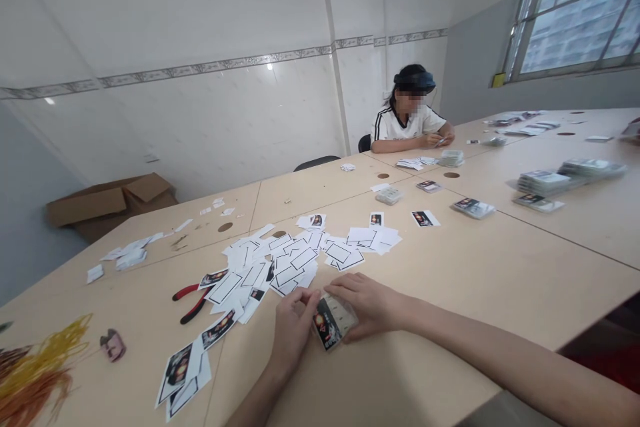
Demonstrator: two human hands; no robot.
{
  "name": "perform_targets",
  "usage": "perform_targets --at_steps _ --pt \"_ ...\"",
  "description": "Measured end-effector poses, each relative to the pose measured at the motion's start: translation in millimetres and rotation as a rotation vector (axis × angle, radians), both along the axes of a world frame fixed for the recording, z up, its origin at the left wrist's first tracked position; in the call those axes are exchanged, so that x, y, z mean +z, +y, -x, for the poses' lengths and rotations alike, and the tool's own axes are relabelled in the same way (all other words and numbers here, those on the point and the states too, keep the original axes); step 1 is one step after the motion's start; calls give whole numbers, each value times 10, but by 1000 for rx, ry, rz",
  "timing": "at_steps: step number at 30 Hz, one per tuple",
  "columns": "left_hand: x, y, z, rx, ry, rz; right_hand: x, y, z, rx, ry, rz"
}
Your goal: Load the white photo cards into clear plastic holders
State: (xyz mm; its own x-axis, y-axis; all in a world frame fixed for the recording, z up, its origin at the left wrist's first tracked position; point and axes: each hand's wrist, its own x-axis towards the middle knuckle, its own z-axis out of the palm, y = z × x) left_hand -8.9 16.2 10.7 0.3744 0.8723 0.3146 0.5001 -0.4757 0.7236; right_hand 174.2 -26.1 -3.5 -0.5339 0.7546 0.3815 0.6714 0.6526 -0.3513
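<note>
Clear plastic case (345, 310): held low over the near part of the counter (425, 360), tilted in view; contact underneath cannot be told.
Dark printed card (327, 330): along the left part of the case; whether inside or on top, not resolved.
Left hand (291, 328): thumb and fingertips pinched at the case's upper left corner.
Right hand (367, 305): clasped round the right side, fingers along the far edge, thumb at the near one.
Card-and-case step: judged to be fitting or squaring the card against the case, one hand steadying, the other working the corner.
Next move at the corner: would call for light fingertip pressure and a firm right-hand hold, so that card and case edges stay aligned.
Loose white cards (295, 260): overlapping heap just beyond the hands, many with black outlines.
Pliers (187, 291): red and black handles showing, left of the heap, partly under it.
Yellow strands (65, 343): bundle at the near left.
Stacked cases (543, 181): well off to the right.
Co-worker (400, 130): seated across the counter, both hands together on a small item, too small to identify.
</note>
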Motion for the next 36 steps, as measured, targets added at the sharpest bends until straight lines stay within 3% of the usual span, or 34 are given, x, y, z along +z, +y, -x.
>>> perform_targets --at_steps 6,9,16,20,23,28,32,36 --pt "46 -16 4 -45 102 -113 -24 -2 24 -61 10 -14" --pt "37 6 4 -50 108 -116 -18 2 0 -24 13 -9" --pt "-50 48 -2 -62 -67 89 -12 -3 24 68 -8 -46" --pt "-39 80 37 54 -291 148 52 53 -143 50 11 -195" --pt "-42 145 76 124 -454 176 186 144 -479 -185 103 -380" --pt "-75 163 57 101 -501 267 297 268 -1425 -795 312 -666" --pt "-60 92 22 19 -423 264 36 156 -2295 -1239 529 -803" --pt "-46 72 19 3 -403 285 -367 -30 -2872 -1467 500 -659"
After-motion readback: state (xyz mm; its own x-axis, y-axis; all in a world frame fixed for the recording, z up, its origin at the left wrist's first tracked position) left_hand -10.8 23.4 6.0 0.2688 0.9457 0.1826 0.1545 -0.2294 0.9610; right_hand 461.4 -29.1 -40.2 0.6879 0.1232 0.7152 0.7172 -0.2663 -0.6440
